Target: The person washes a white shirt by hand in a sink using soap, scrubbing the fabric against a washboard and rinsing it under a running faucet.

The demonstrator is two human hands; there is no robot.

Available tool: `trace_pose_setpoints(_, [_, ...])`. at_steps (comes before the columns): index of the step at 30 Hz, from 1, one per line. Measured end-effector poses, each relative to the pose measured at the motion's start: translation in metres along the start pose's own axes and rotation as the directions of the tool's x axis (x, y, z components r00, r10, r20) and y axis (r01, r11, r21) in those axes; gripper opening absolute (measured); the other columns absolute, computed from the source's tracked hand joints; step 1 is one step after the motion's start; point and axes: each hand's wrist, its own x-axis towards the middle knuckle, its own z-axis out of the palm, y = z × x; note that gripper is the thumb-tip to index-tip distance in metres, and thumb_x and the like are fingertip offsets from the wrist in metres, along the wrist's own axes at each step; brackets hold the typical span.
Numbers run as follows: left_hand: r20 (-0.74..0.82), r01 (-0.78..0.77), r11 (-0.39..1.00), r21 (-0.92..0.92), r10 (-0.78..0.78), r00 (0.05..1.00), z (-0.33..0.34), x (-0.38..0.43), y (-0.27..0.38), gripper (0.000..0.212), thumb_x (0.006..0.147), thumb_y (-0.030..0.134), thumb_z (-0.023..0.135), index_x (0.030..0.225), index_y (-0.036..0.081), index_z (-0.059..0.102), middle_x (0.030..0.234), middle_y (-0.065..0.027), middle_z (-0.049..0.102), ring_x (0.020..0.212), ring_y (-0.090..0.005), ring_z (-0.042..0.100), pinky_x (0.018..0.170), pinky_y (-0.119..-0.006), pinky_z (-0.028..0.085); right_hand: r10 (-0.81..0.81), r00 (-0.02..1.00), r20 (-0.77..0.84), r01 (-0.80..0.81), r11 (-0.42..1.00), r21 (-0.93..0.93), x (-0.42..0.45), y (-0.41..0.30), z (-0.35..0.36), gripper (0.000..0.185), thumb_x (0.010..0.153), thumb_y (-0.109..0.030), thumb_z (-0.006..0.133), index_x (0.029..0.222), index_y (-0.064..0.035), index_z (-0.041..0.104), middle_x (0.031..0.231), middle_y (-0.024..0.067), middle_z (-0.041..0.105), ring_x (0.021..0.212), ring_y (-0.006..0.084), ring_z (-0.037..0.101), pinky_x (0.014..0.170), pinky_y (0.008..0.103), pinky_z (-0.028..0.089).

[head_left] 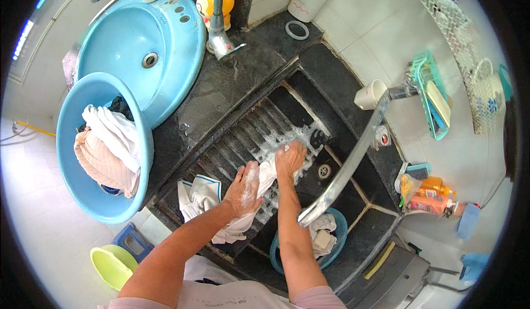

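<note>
A wet white garment (267,177) lies stretched and bunched across the ridged black stone washboard (232,145). My left hand (244,189), with suds on its back, holds the garment down, its thumb and fingers to either side of the cloth. Farther up the cloth, my right hand (290,160) is closed around a bunched part. White foam (271,141) spreads over the ridges around my right hand. On the lower left of the board rests a white cloth with a blue stripe (201,193); whether it joins the garment is hidden by my left arm.
A chrome spout (343,176) reaches over the basin beside my right forearm. Below it, a blue basin (340,245) holds wet cloth and a soap bar (322,239). Left stand a blue tub (66,176) of laundry and a blue washbasin (112,48). A drain (324,171) lies right.
</note>
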Motion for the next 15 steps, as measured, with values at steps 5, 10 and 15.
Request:
trace_pose_setpoints(5, [0.252, 0.093, 0.989, 0.114, -0.119, 0.960, -0.012, -0.032, 0.008, 0.093, 0.079, 0.050, 0.049, 0.139, -0.011, 0.012, 0.146, -0.0287, 0.008, 0.136, -0.0440, 0.002, 0.108, -0.054, 0.005, -0.173, 0.906, 0.387, 0.071, 0.962, 0.263, -0.104, 0.016, -0.030, 0.039, 0.080, -0.036, 0.063, 0.092, 0.0013, 0.062, 0.100, 0.0175, 0.056, 0.096, 0.0371, 0.049, 0.083, 0.0458, 0.038])
trace_pose_setpoints(10, [0.242, -0.038, 0.976, 0.215, -0.015, 0.970, 0.003, -0.012, 0.019, 0.084, 0.086, 0.050, 0.041, 0.140, -0.008, 0.014, 0.146, -0.0292, 0.008, 0.136, -0.0457, 0.000, 0.105, -0.060, 0.004, -0.237, 0.972, 0.009, 0.237, 0.971, -0.023, -0.117, 0.061, 0.013, 0.023, 0.074, -0.018, 0.066, 0.088, -0.0012, 0.060, 0.094, 0.0192, 0.058, 0.087, 0.0363, 0.054, 0.075, 0.0447, 0.042])
trace_pose_setpoints(15, [-0.078, 0.003, 0.989, -0.145, -0.014, 0.997, 0.017, -0.025, 0.011, 0.085, 0.081, 0.048, 0.054, 0.139, -0.005, 0.021, 0.147, -0.0243, 0.013, 0.135, -0.0421, 0.013, 0.106, -0.055, 0.012, -0.053, 0.993, 0.102, 0.059, 0.996, -0.060, -0.058, 0.008, -0.028, 0.030, 0.078, -0.032, 0.065, 0.089, -0.0041, 0.061, 0.099, 0.0175, 0.056, 0.098, 0.0369, 0.049, 0.082, 0.0428, 0.038])
